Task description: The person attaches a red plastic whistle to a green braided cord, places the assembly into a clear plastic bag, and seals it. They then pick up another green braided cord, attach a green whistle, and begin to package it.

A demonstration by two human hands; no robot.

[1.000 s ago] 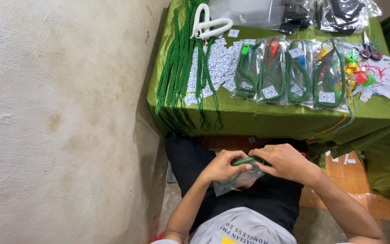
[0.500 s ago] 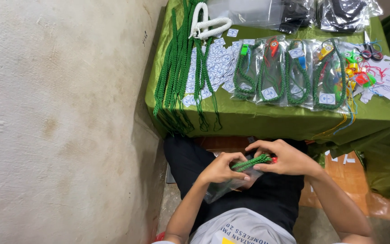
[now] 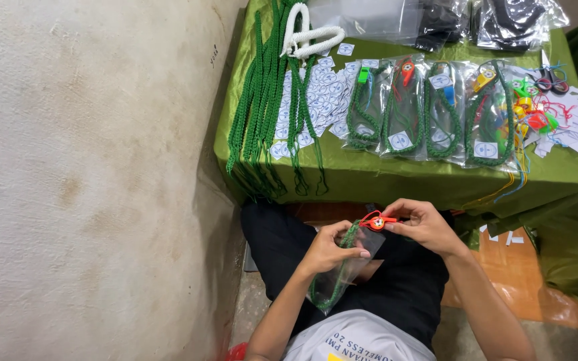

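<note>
Over my lap, my left hand (image 3: 332, 249) grips a clear plastic bag (image 3: 340, 277) with a green braided cord (image 3: 329, 289) partly inside it. At the bag's mouth, my right hand (image 3: 423, 224) pinches an orange-red whistle (image 3: 376, 221) that hangs on the cord's end. The two hands are close together, just below the table's front edge.
A table with a green cloth (image 3: 396, 177) stands in front of me. On it lie loose green cords (image 3: 265, 87), a white cord (image 3: 310, 35), small white labels (image 3: 326, 83), several bagged cords with whistles (image 3: 429, 110), loose coloured whistles (image 3: 533, 110) and dark bags (image 3: 513, 20). A bare wall (image 3: 88, 167) is at left.
The cord went further into the bag, which now hangs down from my left hand. My right hand rose to the bag's mouth, and the orange-red whistle came into sight.
</note>
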